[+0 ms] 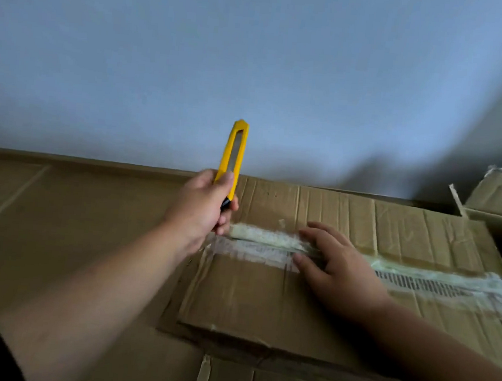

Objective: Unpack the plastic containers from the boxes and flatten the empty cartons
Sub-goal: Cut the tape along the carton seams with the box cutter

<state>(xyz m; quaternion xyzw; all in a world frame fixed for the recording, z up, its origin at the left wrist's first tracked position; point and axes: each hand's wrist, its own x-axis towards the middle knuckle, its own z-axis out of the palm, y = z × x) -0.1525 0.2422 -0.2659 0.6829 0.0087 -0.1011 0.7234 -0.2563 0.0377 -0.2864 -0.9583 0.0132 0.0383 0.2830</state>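
Early on, I judge: the carton [344, 259] remains taped shut, left hand [203, 204] gripping the yellow cutter [233, 158] at 12 o'clock, right hand [337, 267] flat on the tape seam [257, 242].

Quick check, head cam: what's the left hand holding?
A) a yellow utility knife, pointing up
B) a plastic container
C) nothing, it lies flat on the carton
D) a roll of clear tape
A: the left hand grips a yellow plastic utility knife raised above the taped brown cardboard carton, while the right hand rests with straight fingers on the clear tape seam.
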